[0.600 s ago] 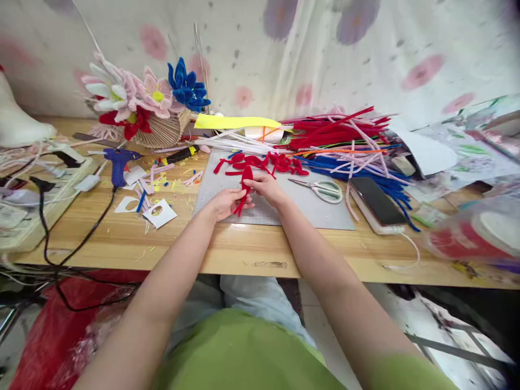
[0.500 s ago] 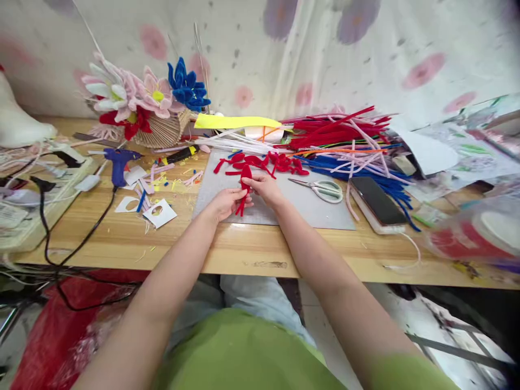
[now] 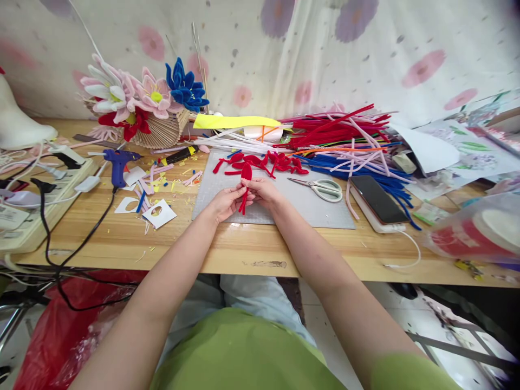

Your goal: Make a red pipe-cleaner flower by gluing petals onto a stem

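Fingers (image 3: 236, 192) of both hands draw together, pinching the red chenille petal (image 3: 246, 172)!
Right hand (image 3: 265, 191) closes up beside left hand (image 3: 226, 204); petal tip above them, tails (image 3: 244, 206) below, other red pieces (image 3: 257, 162) just beyond: grip looks gathered at the neck now.

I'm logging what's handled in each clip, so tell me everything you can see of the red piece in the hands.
The red piece looks fuzzy, like pipe cleaner, with a rounded, petal-like top and thin tail ends below. It is held over the grey mat, petal end pointing away from the person, tails toward them. The fingertips of the left hand and right hand pinch its middle, partly hiding it.
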`<state>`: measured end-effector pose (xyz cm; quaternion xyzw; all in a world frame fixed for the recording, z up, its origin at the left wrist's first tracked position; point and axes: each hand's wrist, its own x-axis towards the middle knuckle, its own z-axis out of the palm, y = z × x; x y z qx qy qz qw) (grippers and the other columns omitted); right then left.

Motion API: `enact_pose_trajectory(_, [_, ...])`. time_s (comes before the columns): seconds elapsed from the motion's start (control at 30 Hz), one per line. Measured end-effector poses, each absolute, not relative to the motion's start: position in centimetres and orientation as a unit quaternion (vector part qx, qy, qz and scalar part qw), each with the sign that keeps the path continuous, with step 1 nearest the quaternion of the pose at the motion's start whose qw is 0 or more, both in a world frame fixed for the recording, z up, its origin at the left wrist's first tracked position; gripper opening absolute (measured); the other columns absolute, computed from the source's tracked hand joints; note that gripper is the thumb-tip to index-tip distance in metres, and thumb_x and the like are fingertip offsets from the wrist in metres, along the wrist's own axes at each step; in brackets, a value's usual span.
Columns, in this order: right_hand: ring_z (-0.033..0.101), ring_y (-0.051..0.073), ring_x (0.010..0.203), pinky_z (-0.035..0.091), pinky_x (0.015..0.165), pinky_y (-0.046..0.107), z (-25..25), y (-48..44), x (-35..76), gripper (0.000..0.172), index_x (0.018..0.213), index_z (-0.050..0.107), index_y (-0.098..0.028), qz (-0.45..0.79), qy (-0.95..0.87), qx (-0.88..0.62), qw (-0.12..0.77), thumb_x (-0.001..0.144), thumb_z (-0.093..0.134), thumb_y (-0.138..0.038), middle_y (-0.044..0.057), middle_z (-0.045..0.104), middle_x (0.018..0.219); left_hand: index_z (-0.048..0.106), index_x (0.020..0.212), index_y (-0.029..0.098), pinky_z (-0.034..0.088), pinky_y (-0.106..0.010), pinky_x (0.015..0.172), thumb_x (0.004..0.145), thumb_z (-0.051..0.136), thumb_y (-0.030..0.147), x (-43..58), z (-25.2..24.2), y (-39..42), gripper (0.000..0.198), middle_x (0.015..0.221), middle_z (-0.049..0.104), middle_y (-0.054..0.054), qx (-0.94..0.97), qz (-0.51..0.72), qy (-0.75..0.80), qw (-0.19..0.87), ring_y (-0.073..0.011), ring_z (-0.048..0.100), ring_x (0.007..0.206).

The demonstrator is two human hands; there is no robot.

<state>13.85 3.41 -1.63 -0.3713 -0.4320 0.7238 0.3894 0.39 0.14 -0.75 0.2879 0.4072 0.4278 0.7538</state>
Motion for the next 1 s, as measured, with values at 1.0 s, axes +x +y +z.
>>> enact_pose_trajectory(1.0, [0.049, 0.011, 0.063, 0.044, 0.063, 0.025, -1.4, 3.0, 13.5, 0.056, 0.084, 0.065, -0.018, 0.589, -0.627, -0.35, 0.371, 0.084, 0.037, -0.067, 0.0, 0.053, 0.062, 0.062, 0.077, 0.012, 0.05, -0.015, 0.05, 0.088, 0.05, 0.011, 0.5, 0.0, 0.2, 0.017, 0.055, 0.056, 0.003, 0.253, 0.431, 0.377, 0.78, -0.0034, 0.053, 0.045])
